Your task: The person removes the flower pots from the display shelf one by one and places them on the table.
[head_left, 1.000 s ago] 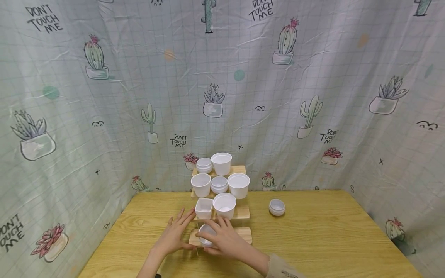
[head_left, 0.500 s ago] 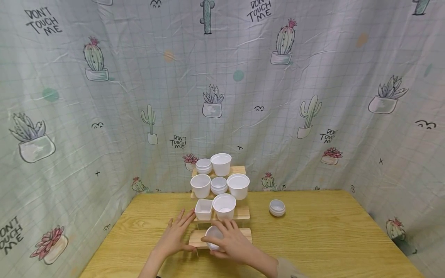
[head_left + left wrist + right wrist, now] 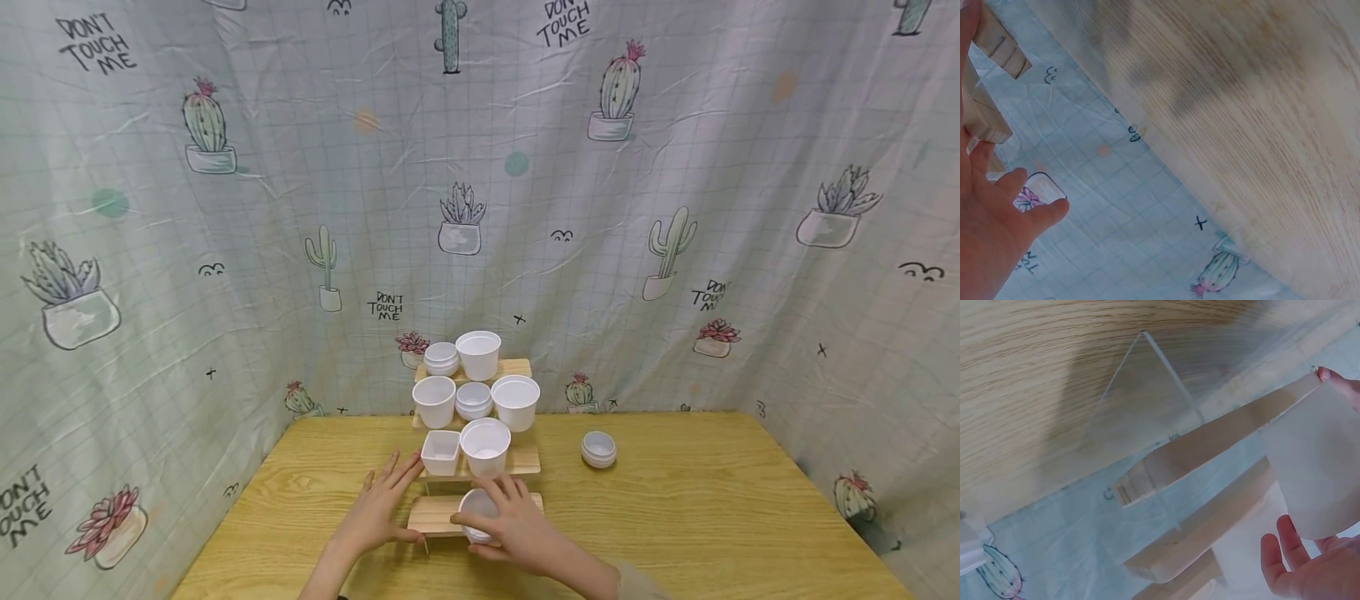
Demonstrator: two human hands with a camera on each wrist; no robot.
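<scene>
A tiered wooden rack [image 3: 435,515] stands on the table, with white plastic flowerpots on its steps. On its lowest step, right of the middle, my right hand [image 3: 517,527] grips a round white flowerpot [image 3: 476,503] between thumb and fingers. The same flowerpot [image 3: 1316,465] shows large in the right wrist view. My left hand [image 3: 375,507] touches the rack's left side with its fingers spread, the thumb at the lowest step's end and the fingertips beside a square white pot [image 3: 440,452]. A larger round pot [image 3: 485,447] shares that step.
Several round white pots, such as one on the top step [image 3: 478,356], fill the upper steps. A small ridged pot [image 3: 598,450] sits alone on the yellow wooden table [image 3: 675,517] at right. A cactus-print curtain [image 3: 525,200] hangs behind the table.
My right hand has moved the round flowerpot rightward along the lowest step, from near its left end to right of the middle. The left hand has stayed in place.
</scene>
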